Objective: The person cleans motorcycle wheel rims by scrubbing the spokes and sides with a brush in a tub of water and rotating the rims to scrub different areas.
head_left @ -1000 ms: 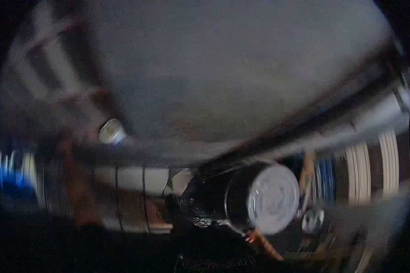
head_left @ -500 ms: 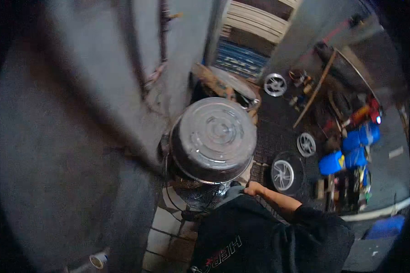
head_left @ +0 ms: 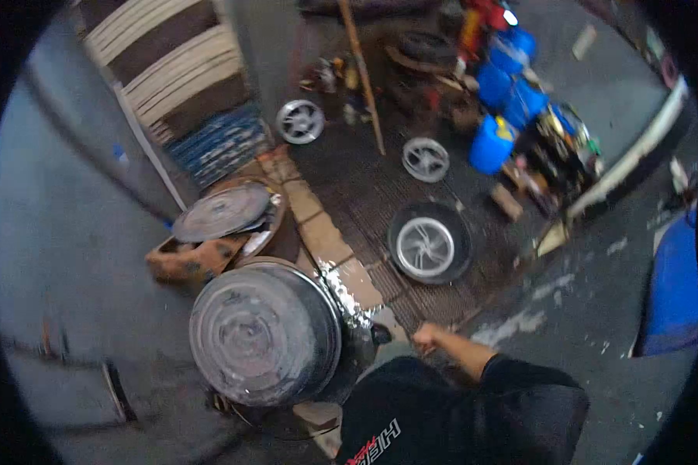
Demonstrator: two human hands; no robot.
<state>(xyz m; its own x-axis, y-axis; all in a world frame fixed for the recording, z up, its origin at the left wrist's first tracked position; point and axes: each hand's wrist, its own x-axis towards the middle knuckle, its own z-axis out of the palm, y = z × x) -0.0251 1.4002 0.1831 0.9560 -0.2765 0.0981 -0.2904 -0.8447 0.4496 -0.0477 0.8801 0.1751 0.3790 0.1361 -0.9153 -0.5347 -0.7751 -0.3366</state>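
My right hand (head_left: 425, 339) is out in front of my black shirt, small and a little blurred. Its fingers look curled in, and I see nothing held in them. Nearest to it on the floor is a tyre on a silver spoked wheel (head_left: 425, 246), apart from the hand. To the left of my body is a large upturned metal basin (head_left: 252, 333), grey and scuffed, its ringed bottom facing up. A small dark object (head_left: 381, 334) is between the basin and my hand. My left hand does not show.
Behind the basin, a round flat lid (head_left: 222, 211) rests on a rusty drum. Two bare wheel rims, (head_left: 300, 122) nearer the wall and one farther right, lie on dark matting. Blue jugs (head_left: 492, 144), a leaning wooden pole (head_left: 362, 77) and a blue barrel (head_left: 672, 283) stand around.
My view has swung to the right, so the basin and wheels appear farther left. My right hand, earlier by the grey edge near my waist, is now out over the floor.
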